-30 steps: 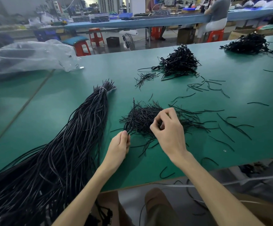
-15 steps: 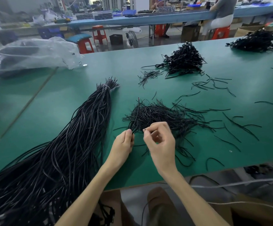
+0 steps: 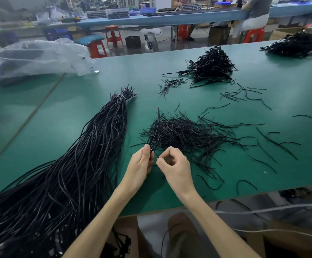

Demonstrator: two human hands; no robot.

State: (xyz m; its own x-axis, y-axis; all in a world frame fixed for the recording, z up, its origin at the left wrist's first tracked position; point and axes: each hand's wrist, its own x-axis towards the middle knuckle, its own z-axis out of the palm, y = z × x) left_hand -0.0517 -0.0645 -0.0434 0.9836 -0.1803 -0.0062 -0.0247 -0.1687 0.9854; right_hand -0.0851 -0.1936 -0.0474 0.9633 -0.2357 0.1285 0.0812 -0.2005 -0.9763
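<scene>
**Gathering short cords by the near bench edge**

The long tied bundle [image 3: 95, 146] lies at your far left on the bench [image 3: 73, 112], clear of the work. Just right of it, your left hand [image 3: 140, 164] pinches a small sheaf of short cords [image 3: 156, 131], which stands up and loops over, likely to keep the ends together. Your right hand [image 3: 175, 168], fingers curled, pinches 1 thin strand [image 3: 156, 155] beside it, apparently to add it. Both hands work at the near edge of the loose pile [image 3: 185, 135], within easy reach. A tangled heap [image 3: 211, 66] sits farther back.

Even soft light, edges warped, blurred
</scene>
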